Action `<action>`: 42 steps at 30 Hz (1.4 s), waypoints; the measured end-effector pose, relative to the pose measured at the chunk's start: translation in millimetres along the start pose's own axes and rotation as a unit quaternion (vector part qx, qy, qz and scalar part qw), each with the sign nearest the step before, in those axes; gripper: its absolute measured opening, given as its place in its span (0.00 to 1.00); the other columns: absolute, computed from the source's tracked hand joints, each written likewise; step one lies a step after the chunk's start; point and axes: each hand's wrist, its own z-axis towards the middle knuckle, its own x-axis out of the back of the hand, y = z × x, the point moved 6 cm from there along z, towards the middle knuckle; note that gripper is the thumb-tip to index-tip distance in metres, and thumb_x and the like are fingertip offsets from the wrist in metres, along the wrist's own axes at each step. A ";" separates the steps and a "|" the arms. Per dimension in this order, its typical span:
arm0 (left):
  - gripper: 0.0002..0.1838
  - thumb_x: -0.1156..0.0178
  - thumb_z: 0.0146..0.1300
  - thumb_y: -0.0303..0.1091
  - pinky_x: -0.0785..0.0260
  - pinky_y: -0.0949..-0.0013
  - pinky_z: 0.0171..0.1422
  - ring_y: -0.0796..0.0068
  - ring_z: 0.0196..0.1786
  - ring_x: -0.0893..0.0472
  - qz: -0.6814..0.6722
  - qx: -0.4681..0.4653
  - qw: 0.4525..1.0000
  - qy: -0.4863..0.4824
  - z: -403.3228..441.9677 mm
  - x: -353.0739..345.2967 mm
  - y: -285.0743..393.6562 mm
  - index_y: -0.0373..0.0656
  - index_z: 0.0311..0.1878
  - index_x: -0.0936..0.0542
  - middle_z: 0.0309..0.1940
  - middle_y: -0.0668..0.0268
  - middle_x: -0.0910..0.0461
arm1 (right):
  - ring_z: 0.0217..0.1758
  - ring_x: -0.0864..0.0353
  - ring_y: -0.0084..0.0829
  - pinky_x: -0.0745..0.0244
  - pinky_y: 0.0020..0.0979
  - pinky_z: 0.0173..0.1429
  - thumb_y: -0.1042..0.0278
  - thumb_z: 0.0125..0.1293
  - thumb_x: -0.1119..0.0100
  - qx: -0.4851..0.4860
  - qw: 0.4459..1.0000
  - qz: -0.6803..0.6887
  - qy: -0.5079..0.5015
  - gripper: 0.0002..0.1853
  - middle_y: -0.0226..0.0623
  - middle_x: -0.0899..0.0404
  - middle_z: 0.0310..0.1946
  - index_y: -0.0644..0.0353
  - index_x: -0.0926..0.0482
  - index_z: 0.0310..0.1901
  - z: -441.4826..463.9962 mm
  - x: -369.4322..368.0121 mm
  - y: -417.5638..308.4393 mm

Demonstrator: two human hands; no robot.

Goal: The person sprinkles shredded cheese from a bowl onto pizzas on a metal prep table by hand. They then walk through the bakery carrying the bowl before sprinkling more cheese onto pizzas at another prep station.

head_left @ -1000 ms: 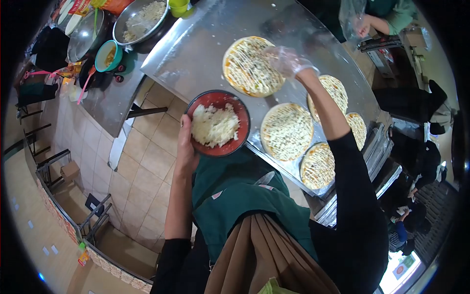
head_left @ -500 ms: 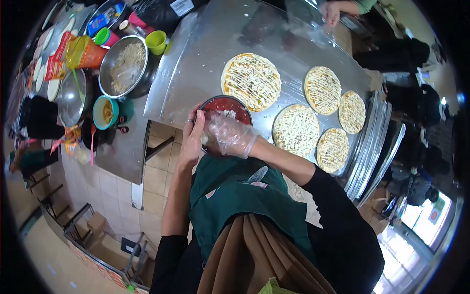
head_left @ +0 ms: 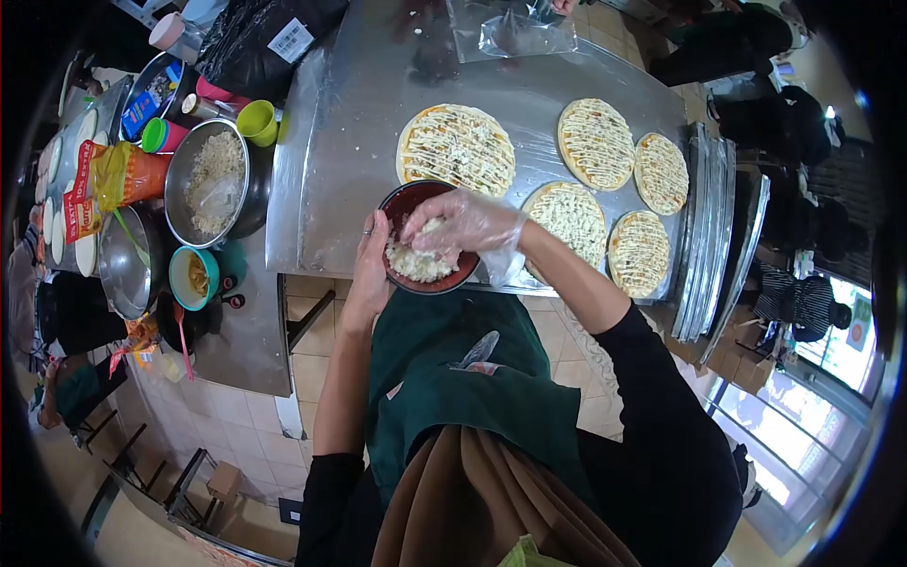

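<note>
My left hand is bare and grips the left side of a dark red bowl, held at the table's near edge. White grated cheese lies in the bowl. My right hand, in a clear plastic glove, reaches into the bowl with its fingers curled around some of the cheese. Just beyond the bowl lies a large round pizza with pale sauce stripes and toppings. To the right are a pizza thickly covered in white shreds and several striped pizzas, one of them at the back.
Stacked metal trays stand at the table's right end. On the left are a metal bowl of crumbly food, a teal bowl, a lime-green cup and a black bag. Another person's hand is near a clear plastic sheet.
The bowl is tilted more toward me, showing more cheese. My gloved right hand has shifted up and its fingers have curled into the cheese. The view has turned slightly.
</note>
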 end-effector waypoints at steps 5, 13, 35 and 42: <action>0.25 0.57 0.74 0.50 0.34 0.66 0.64 0.73 0.58 0.26 -0.033 0.017 0.999 0.026 12.2 -0.4 -3.3 0.40 0.61 0.33 0.56 0.62 0.26 | 0.38 0.23 0.16 0.25 0.19 0.34 0.56 0.66 0.39 -0.029 0.998 0.006 0.051 0.15 0.27 0.19 0.43 0.55 0.19 0.48 -8.1 48.6 -22.6; 0.31 0.63 0.73 0.57 0.36 0.63 0.67 0.69 0.60 0.26 0.014 -0.003 0.997 0.077 -15.0 55.4 -5.8 0.40 0.63 0.32 0.59 0.62 0.26 | 0.31 0.23 0.16 0.25 0.23 0.36 0.54 0.64 0.37 -0.043 0.981 -0.116 0.148 0.18 0.32 0.19 0.34 0.56 0.21 0.49 49.3 147.6 38.5; 0.32 0.63 0.72 0.58 0.36 0.62 0.67 0.67 0.62 0.28 0.000 -0.005 0.990 0.139 -74.6 65.9 10.3 0.40 0.65 0.35 0.61 0.60 0.29 | 0.37 0.21 0.34 0.25 0.36 0.46 0.69 0.59 0.44 0.069 0.900 -0.411 0.130 0.11 0.37 0.19 0.37 0.52 0.21 0.44 77.9 115.7 52.5; 0.31 0.61 0.72 0.58 0.36 0.60 0.67 0.66 0.62 0.28 -0.003 0.005 0.990 0.144 -80.6 65.2 7.0 0.44 0.67 0.37 0.61 0.60 0.30 | 0.41 0.19 0.30 0.23 0.31 0.50 0.70 0.64 0.50 -0.034 0.895 -0.391 0.211 0.12 0.38 0.16 0.40 0.57 0.21 0.47 89.8 151.8 36.9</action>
